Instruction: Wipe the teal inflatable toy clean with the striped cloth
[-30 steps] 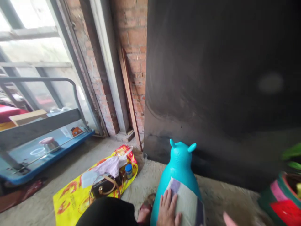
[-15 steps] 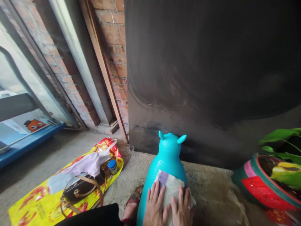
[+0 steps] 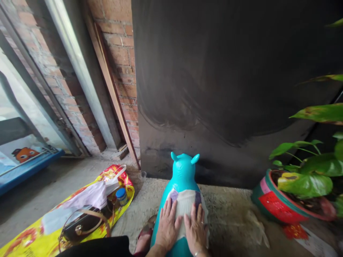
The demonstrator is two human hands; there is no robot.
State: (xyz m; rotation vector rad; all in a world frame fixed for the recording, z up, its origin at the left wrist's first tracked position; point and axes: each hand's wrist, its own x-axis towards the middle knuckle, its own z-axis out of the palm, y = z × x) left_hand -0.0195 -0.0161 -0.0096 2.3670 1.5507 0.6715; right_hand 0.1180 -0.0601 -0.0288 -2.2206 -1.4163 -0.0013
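Note:
A turquoise inflatable animal [image 3: 184, 172] with two small ears stands on the floor in front of me, its head toward the black panel. Over its back lies a white cloth [image 3: 184, 201] with purple patches near its edges. My left hand [image 3: 168, 225] rests flat on the cloth's left side, fingers stretched forward. On the right side of the cloth, my right hand [image 3: 196, 226] lies flat too, fingers slightly spread. The thumbs point toward each other with a gap between them. Below the cloth, turquoise surface shows between my wrists.
On the left a yellow plastic bag [image 3: 32, 233] lies under a handbag [image 3: 77, 226], a pale lilac cloth [image 3: 89, 194] and a blue-lidded jar [image 3: 122, 196]. A potted plant [image 3: 278, 203] stands right. Ahead rises a black panel [image 3: 227, 89]; a wooden plank [image 3: 116, 96] leans beside it.
The cloth now lies straighter and more spread over the animal's back. My hands have moved slightly apart, and the view has shifted to the right, showing more of the plant.

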